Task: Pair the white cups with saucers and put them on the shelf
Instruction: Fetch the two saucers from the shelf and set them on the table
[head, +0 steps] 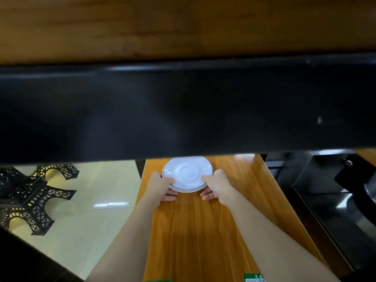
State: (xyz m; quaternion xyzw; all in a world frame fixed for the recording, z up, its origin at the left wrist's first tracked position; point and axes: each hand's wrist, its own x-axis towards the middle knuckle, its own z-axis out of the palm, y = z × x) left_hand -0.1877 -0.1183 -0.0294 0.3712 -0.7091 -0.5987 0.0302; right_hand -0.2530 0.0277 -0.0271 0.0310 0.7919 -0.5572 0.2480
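White saucers (188,173) with a thin dark rim line lie stacked on the orange wooden shelf board (203,231), their far edge hidden under a black beam. My left hand (162,187) grips the stack's left rim, thumb on top and fingers beneath. On the opposite rim my right hand (215,186) holds it the same way. No cup is in view.
A wide black beam (183,110) crosses the view above the saucers, with a wooden surface (183,27) over it. Black metal Eiffel Tower models (34,196) stand on the pale tiled floor at left. A black glass cabinet (335,196) sits at right.
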